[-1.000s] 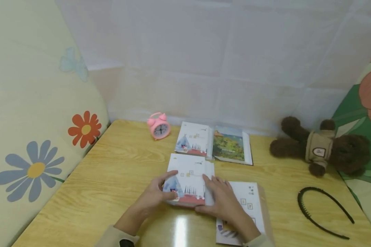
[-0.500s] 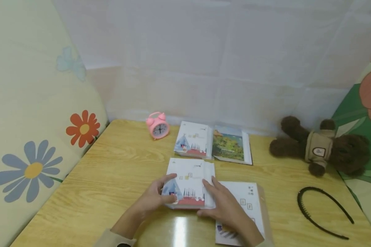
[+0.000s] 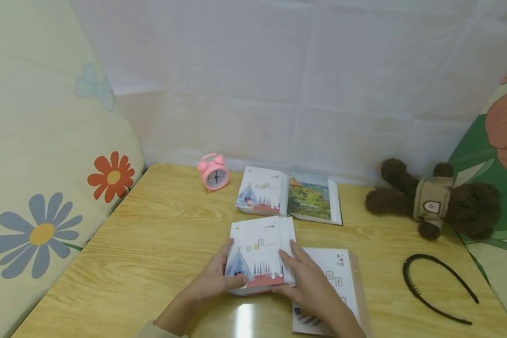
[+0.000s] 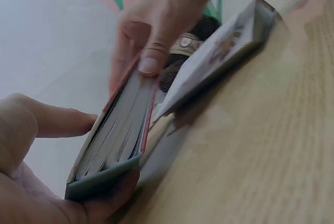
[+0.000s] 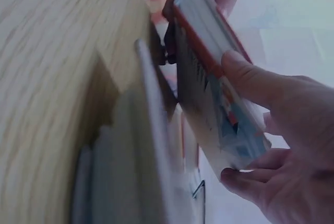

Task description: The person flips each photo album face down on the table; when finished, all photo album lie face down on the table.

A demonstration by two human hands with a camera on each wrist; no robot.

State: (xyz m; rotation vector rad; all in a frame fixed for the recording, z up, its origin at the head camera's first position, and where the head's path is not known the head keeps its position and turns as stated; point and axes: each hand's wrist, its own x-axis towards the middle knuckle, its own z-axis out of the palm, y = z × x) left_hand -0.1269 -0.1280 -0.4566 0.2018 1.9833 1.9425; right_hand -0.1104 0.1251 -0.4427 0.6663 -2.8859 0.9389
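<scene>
A thick white hardcover book [image 3: 259,256] with a blue tent and a red strip on its cover lies between both hands. My left hand [image 3: 213,277] grips its left side, thumb on the cover and fingers underneath in the left wrist view. My right hand [image 3: 310,281] holds the right side, its thumb [image 5: 245,78] against the page edges in the right wrist view. The book's pages [image 4: 122,125] face the left wrist camera and its underside rests on fingers. Beneath my right forearm is another white book [image 3: 327,272], partly covered by that arm.
Behind the held book lie a similar tent-cover book [image 3: 262,190] and a book with a garden picture [image 3: 310,197]. A pink alarm clock [image 3: 214,173] stands at the back left. To the right are a brown teddy bear [image 3: 435,202] and a black headband [image 3: 410,281] on the wooden table [image 3: 152,244].
The held book has come nearer to me, away from the tent-cover book behind it, and turned slightly. Both hands have moved with it, keeping their hold on its sides.
</scene>
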